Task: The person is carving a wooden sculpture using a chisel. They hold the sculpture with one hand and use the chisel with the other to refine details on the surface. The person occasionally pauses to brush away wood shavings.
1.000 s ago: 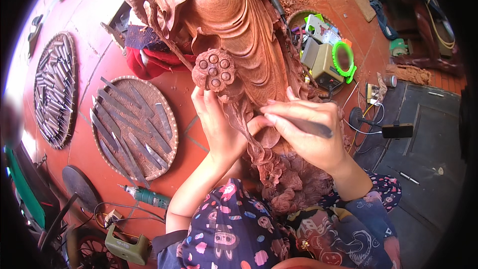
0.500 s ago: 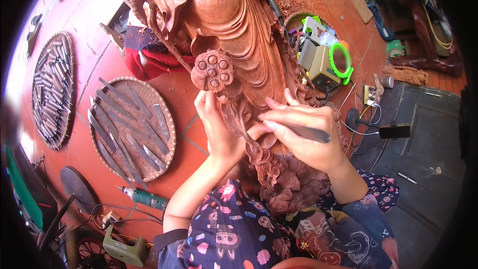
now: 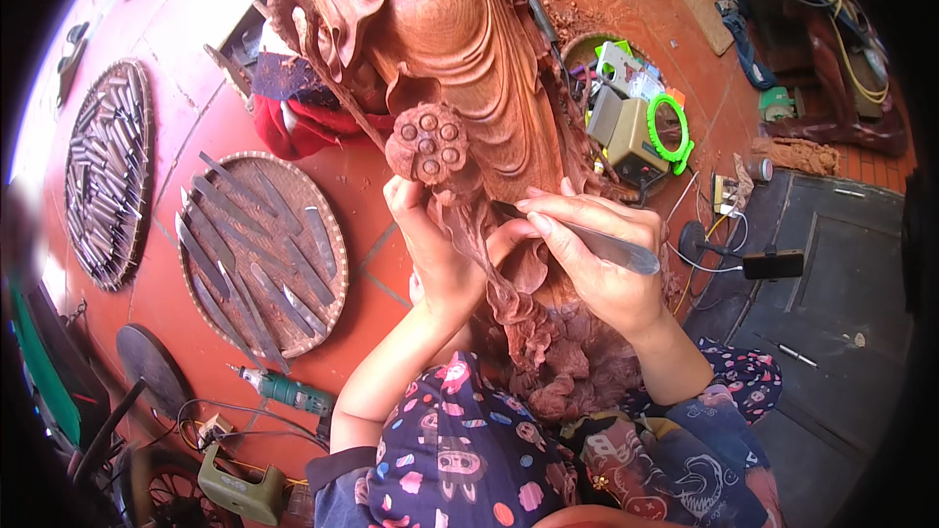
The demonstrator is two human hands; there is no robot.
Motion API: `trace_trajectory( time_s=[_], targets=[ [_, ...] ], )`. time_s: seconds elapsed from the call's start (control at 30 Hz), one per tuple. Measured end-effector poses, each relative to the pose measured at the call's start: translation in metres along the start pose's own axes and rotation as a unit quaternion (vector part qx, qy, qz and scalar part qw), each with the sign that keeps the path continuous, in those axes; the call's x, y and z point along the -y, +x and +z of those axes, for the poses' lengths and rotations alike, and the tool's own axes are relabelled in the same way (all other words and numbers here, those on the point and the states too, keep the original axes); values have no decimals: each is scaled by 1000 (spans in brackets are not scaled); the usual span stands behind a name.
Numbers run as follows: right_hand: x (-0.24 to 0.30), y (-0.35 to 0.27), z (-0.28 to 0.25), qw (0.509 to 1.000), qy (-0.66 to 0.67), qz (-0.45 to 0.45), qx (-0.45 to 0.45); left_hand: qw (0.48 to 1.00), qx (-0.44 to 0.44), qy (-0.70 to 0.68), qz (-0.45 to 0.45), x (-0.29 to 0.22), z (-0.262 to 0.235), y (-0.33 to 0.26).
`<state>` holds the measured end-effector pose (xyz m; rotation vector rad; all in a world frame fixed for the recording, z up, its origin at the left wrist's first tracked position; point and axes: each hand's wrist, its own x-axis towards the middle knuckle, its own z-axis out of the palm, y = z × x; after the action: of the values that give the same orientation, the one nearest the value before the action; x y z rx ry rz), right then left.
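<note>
A large reddish-brown wood carving [image 3: 469, 59] with flowing drapery folds leans across the middle, its lower end near my lap. A carved lotus seed pod [image 3: 427, 145] stands out on its left side. My left hand [image 3: 435, 259] wraps round the carved stem just below the pod, its thumb reaching across toward the blade. In my right hand [image 3: 611, 279] is a flat grey carving knife [image 3: 623, 252], gripped like a pen. Its tip points left into the folds beside my left thumb; the exact contact is hidden by my fingers.
On the left, a round woven tray [image 3: 337, 308] holds several flat blades, and another woven tray [image 3: 150, 166] many metal gouges. Near them lies a green rotary tool [image 3: 286, 391]. At right are a beige power box [image 3: 631, 137], a green ring [image 3: 668, 161] and a phone on a stand [image 3: 773, 265].
The knife has tilted slightly, and its rear end now shows farther right. The whole view has shifted a little. My left hand keeps its hold on the carving.
</note>
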<state>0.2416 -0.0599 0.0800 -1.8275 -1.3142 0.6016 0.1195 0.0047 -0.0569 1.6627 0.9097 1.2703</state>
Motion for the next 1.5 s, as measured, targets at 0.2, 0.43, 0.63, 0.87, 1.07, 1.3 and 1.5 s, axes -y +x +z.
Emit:
trace_trajectory(
  time_s=[0.2,0.43,0.63,0.87,1.07,1.3,1.5],
  targets=[
    [-3,2,-4,998,-29,-26,51,996,39,68,37,-4,-11,0],
    [-4,2,-15,985,-52,-62,150,992,91,60,60,-7,-23,-3],
    [-10,3,-14,991,-28,-81,106,996,33,59,56,-6,-11,-2],
    [-10,4,-16,992,-41,-73,89,998,23,46,36,-2,-3,3],
    [-10,2,-8,997,-29,-40,65,996,20,75,50,0,-8,4],
    [-8,5,-13,992,-38,-97,68,995,33,81,56,-1,-8,2],
    [-1,-12,-38,985,171,0,14,999,27,-45,4,3,-35,-2]
  ],
)
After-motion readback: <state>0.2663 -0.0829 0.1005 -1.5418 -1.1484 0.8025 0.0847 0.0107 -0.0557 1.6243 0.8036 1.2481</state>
